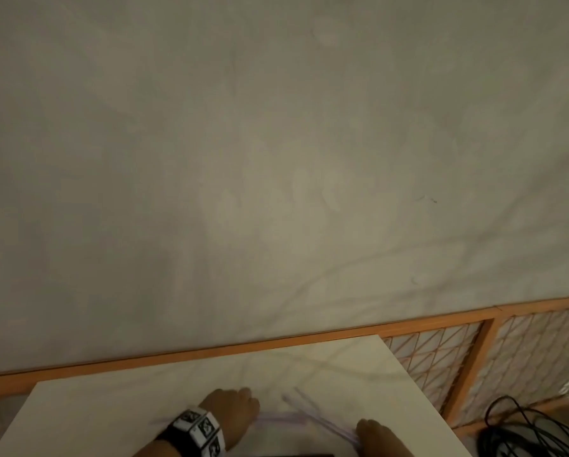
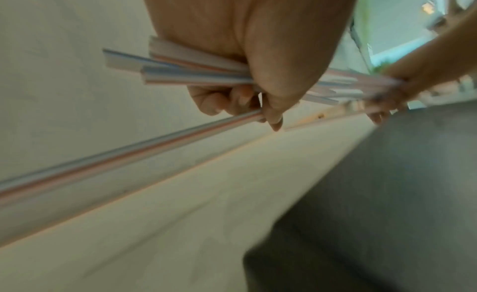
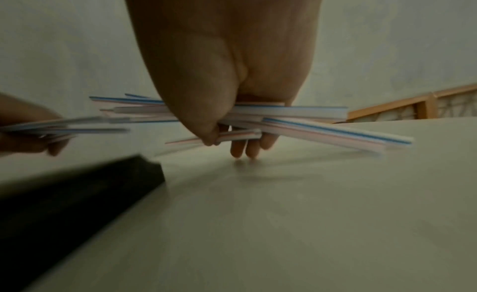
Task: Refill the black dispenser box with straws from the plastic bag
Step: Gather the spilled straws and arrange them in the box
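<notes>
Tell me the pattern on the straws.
The straws are white with thin blue and red lengthwise stripes, clearest in the right wrist view.

A white table (image 1: 111, 410) is taking the near part of the scene, and faint shadows are lying across its top. Behind it a pale wall (image 1: 276, 143) is filling most of the view. An orange wooden frame (image 1: 487, 351) with a wire lattice is standing along the base of the wall and is showing on the right of the table. Black cables (image 1: 520, 430) are lying coiled at the near right, just beside the table's edge. A window (image 2: 402, 27) is showing far off, blurred.
</notes>
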A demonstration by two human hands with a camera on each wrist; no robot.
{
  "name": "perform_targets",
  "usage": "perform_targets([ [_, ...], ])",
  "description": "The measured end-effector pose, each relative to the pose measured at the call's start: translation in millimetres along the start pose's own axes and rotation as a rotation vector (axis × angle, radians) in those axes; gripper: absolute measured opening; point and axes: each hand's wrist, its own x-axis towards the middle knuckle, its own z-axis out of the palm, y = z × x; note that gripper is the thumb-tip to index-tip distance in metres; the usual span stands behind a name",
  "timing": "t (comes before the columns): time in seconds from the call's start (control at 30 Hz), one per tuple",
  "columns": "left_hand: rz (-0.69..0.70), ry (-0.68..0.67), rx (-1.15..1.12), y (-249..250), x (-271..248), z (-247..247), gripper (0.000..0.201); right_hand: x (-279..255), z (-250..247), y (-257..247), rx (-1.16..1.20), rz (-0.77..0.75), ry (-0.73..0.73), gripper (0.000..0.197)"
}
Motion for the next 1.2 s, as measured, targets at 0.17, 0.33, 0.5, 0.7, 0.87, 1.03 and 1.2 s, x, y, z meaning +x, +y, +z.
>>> perform_targets([
  [0.17,-0.167,0.358,-0.267,-22.5,-50.1,-40.0,0.013,-32.1,-41.4,25.7,0.405,-0.046,0.270,0.013],
  [0.33,-0.191,0.763,-0.711,5.9,-105.6,-97.6,0.006,-85.4,-107.5,25.9,0.352,-0.229,0.374,0.031],
  [0.5,-0.148,0.847,-0.939,44.7,-155.5,-133.9,0.045,-176.3,-174.3,-8.7,-0.204,-0.470,0.310,0.028],
  [0.7,-0.222,0.749,-1.134,84.9,-169.7,-128.5,0.042,-243.2,-168.0,-65.9,-0.674,-0.687,0.354,0.013],
  [0.87,-0.248,0.599,-1.170,111.0,-180.0,-119.4,0.043,-254.0,-137.3,-99.3,-0.837,-0.668,0.242,0.016],
  [1.03,-0.313,0.468,-0.987,126.8,-194.4,-113.6,0.043,-259.0,-115.3,-104.6,-0.752,-0.751,0.293,0.017],
  [1.2,-0.310,0.811,-0.938,127.0,-215.7,-136.9,0.042,-255.2,-95.1,-95.0,-0.580,-0.798,0.389,0.019],
])
